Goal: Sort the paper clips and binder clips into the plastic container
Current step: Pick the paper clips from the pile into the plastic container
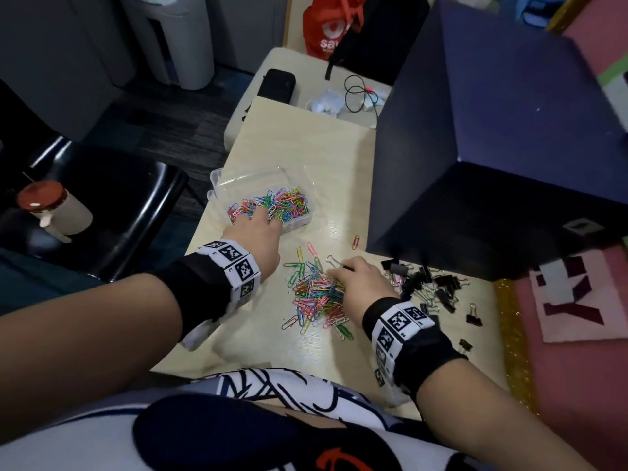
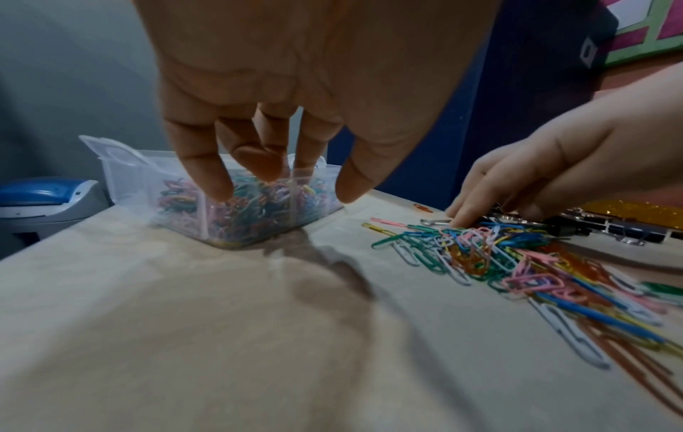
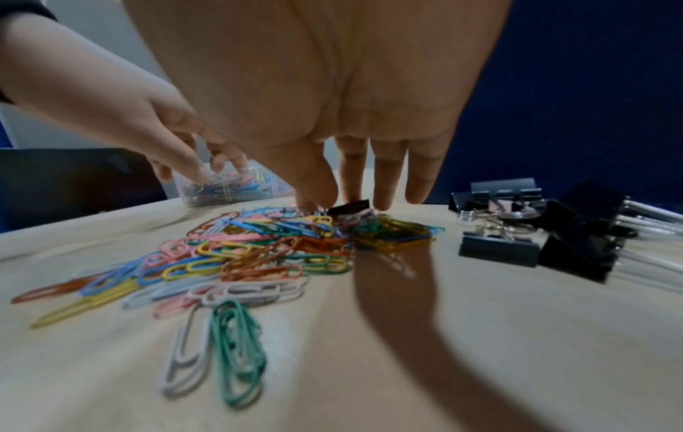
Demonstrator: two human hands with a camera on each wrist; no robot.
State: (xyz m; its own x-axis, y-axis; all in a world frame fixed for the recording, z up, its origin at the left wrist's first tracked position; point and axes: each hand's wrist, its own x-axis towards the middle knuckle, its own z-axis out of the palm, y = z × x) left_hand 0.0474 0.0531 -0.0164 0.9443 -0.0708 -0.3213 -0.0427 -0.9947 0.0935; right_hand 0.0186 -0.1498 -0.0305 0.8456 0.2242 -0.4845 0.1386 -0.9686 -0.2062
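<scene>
Where clips lie, pale wooden table (image 1: 326, 158), perhaps laminate

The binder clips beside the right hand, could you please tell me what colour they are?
Black binder clips with silver wire handles; the right wrist view shows them best.

Both forearms are bare. Each wrist carries a black fabric wrist wrap, the left wrap (image 1: 200, 283) and the right wrap (image 1: 424, 355), each ringed by a white band printed with square black-and-white coded markers. Across the lap lies a white garment (image 1: 238, 419) with dark navy line patterns and an orange mark.
</scene>
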